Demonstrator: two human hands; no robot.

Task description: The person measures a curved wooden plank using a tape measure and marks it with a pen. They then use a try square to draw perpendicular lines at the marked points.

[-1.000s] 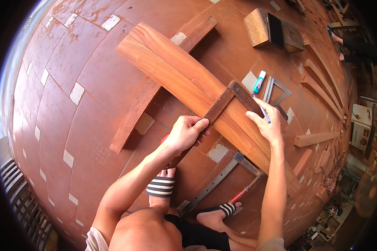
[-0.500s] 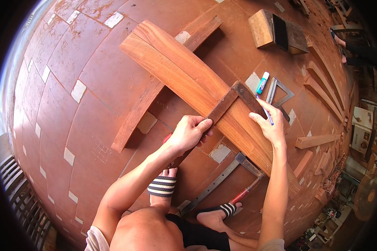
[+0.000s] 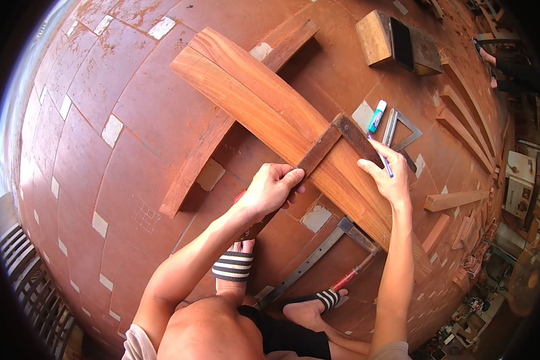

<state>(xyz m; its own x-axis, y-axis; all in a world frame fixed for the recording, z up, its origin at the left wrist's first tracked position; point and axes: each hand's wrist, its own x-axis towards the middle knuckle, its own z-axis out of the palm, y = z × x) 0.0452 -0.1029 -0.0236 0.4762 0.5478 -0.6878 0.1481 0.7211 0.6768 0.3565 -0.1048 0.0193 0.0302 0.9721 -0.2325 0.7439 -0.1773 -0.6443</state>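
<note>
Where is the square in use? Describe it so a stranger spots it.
Start at the long reddish planks. Across them lies a dark L-shaped square, gripped by the left hand. Its neighbours, a grey triangular frame and a long grey square, lie on the floor.

One view only, from a fisheye camera on the person's head, looking almost straight down and slightly forward. It sits close above the hands: the left hand (image 3: 272,187) and right hand (image 3: 385,174) fall near the middle, forearms entering from the lower edge, with the planks (image 3: 246,96) running diagonally across the centre. The tiled floor (image 3: 90,120) bulges outward and its lines curve toward the dark round rim.
</note>
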